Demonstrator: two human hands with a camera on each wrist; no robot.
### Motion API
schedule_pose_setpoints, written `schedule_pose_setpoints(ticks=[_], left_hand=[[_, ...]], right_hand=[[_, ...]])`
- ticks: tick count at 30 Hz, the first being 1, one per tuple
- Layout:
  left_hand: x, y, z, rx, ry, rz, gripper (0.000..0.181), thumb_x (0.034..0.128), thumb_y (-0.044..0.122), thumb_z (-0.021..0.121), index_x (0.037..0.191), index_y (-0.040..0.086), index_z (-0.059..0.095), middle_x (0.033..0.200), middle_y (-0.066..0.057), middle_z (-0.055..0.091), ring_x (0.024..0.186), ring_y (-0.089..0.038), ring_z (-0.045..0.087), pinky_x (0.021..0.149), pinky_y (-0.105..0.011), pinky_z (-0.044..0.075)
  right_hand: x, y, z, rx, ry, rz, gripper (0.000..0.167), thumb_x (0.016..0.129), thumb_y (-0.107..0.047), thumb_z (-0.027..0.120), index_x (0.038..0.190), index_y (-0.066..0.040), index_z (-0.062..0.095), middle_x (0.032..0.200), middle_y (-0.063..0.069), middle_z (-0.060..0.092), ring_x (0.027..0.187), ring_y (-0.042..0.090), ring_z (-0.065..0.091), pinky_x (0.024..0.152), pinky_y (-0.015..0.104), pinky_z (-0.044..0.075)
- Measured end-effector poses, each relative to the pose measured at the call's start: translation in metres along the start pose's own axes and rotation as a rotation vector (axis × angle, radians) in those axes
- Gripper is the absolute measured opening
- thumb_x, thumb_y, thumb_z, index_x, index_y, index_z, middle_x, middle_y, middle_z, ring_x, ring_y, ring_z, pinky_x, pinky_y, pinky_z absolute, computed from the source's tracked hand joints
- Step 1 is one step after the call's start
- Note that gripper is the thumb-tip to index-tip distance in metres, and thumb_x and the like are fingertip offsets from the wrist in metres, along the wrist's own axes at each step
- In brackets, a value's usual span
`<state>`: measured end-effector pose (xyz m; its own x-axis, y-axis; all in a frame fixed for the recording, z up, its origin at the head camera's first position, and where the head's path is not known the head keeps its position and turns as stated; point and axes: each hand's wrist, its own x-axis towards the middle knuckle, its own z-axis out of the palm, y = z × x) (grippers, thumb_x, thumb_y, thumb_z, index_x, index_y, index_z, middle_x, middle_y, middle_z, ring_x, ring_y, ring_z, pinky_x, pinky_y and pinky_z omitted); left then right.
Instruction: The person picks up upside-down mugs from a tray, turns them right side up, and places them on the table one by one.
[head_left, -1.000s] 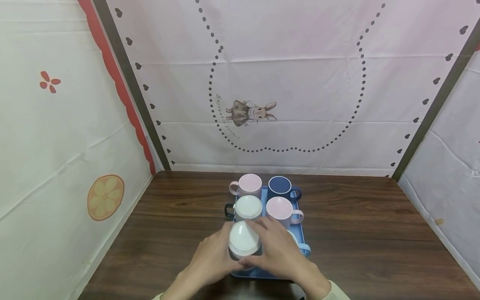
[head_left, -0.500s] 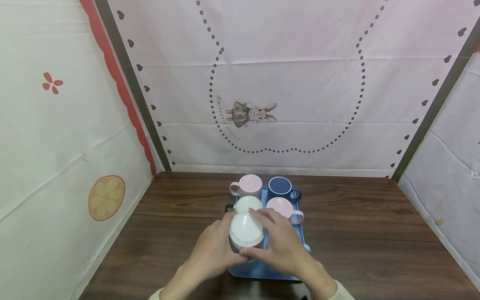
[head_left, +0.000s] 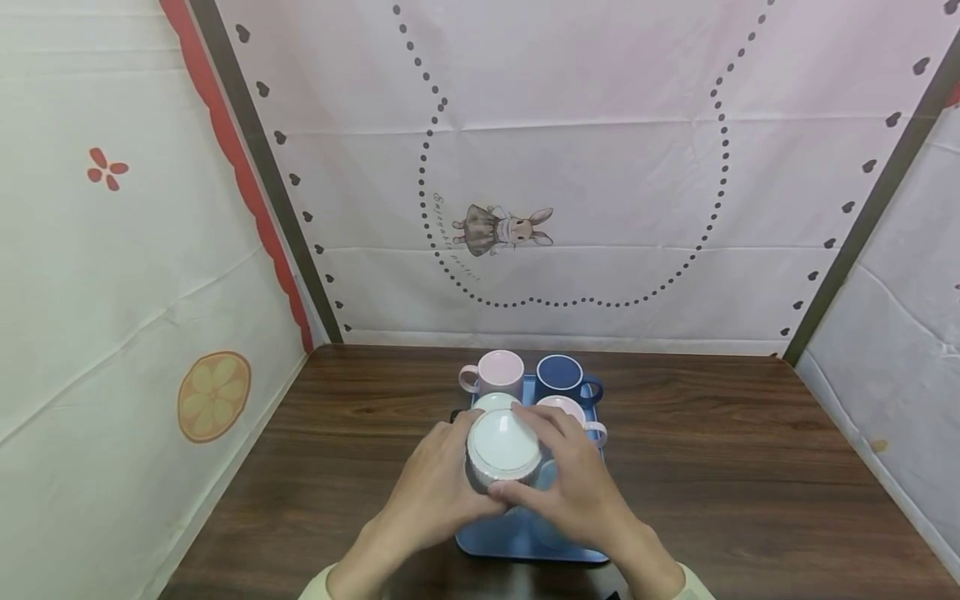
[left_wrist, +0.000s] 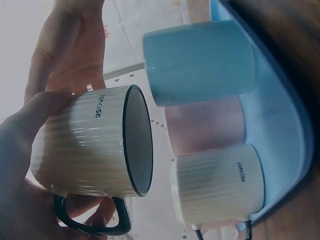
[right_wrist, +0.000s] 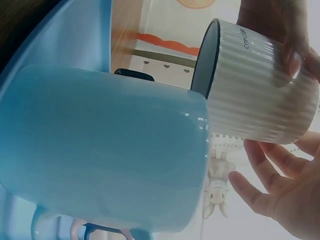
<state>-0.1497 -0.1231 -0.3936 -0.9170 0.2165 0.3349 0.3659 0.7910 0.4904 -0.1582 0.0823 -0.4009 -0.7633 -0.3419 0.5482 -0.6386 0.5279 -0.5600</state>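
Observation:
A white ribbed mug (head_left: 504, 440) with a dark rim is held upside down above the tray, its base facing up in the head view. My left hand (head_left: 431, 483) grips it from the left, near its dark handle (left_wrist: 92, 217). From the right, my right hand (head_left: 573, 475) holds it between thumb and fingers. The word "concise" shows near its rim in both wrist views. Just below and right of it, a light blue mug (right_wrist: 100, 145) stands inverted on the blue tray (head_left: 517, 537), partly hidden by my right hand in the head view.
More inverted mugs stand on the tray: a pink one (head_left: 501, 369) and a navy one (head_left: 559, 373) at the back, another white ribbed mug (left_wrist: 220, 185) and another pink mug (head_left: 564, 406) before them. Patterned cloth (head_left: 585, 167) hangs behind the brown table (head_left: 712, 467).
Both hands have raised the white mug off the tray's front left and moved it slightly right. The front left of the tray is now uncovered. The other mugs stay put.

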Motion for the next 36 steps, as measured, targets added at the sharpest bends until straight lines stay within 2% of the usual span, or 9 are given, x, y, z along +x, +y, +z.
schedule_pose_setpoints(ticks=[7,11,16,23,29,36], left_hand=[[0.005,0.006,-0.003,-0.009,0.041,0.058,0.095,0.0566,0.048,0.095,0.138,0.019,0.056,0.115,0.006,0.069,0.100,-0.010,0.058,0.084,-0.035,0.050],[0.006,0.008,-0.003,-0.020,0.053,0.075,0.095,0.0569,0.050,0.095,0.138,0.020,0.056,0.116,0.005,0.070,0.103,-0.012,0.059,0.086,-0.037,0.051],[0.007,0.010,0.000,-0.041,0.066,0.079,0.096,0.0576,0.055,0.095,0.139,0.023,0.056,0.117,0.005,0.070,0.103,-0.010,0.059,0.086,-0.037,0.051],[0.008,0.011,0.004,-0.058,0.090,0.098,0.096,0.0590,0.059,0.094,0.141,0.029,0.054,0.116,0.011,0.069,0.101,-0.006,0.056,0.082,-0.032,0.048],[0.009,0.011,0.007,-0.040,0.113,0.129,0.099,0.0575,0.056,0.096,0.142,0.027,0.053,0.118,0.007,0.071,0.102,-0.008,0.057,0.083,-0.033,0.048],[0.011,0.008,0.011,-0.021,0.155,0.147,0.102,0.0576,0.056,0.097,0.144,0.022,0.053,0.119,0.003,0.071,0.106,-0.012,0.058,0.087,-0.037,0.050]], right_hand=[[0.000,0.000,-0.006,0.044,0.051,-0.039,0.084,0.076,-0.044,0.091,0.148,-0.019,0.056,0.139,-0.003,0.057,0.127,0.015,0.054,0.099,0.042,0.053],[-0.001,0.000,-0.010,0.072,0.065,-0.054,0.086,0.076,-0.039,0.092,0.150,-0.021,0.053,0.139,-0.002,0.057,0.126,0.016,0.055,0.098,0.042,0.053],[-0.003,0.001,-0.017,0.114,0.058,-0.035,0.087,0.077,-0.033,0.093,0.152,-0.025,0.050,0.143,-0.004,0.057,0.129,0.017,0.055,0.101,0.046,0.049],[-0.004,0.005,-0.024,0.193,0.047,0.000,0.069,0.087,-0.023,0.085,0.149,-0.023,0.054,0.145,-0.004,0.058,0.131,0.017,0.057,0.104,0.045,0.053],[-0.007,0.012,-0.025,0.234,0.071,0.040,0.058,0.091,-0.017,0.080,0.145,-0.023,0.058,0.137,-0.005,0.062,0.116,0.012,0.062,0.097,0.038,0.057],[-0.008,0.017,-0.024,0.301,0.105,0.096,0.041,0.097,-0.013,0.072,0.135,-0.025,0.064,0.130,-0.007,0.065,0.105,0.012,0.067,0.094,0.030,0.056]])
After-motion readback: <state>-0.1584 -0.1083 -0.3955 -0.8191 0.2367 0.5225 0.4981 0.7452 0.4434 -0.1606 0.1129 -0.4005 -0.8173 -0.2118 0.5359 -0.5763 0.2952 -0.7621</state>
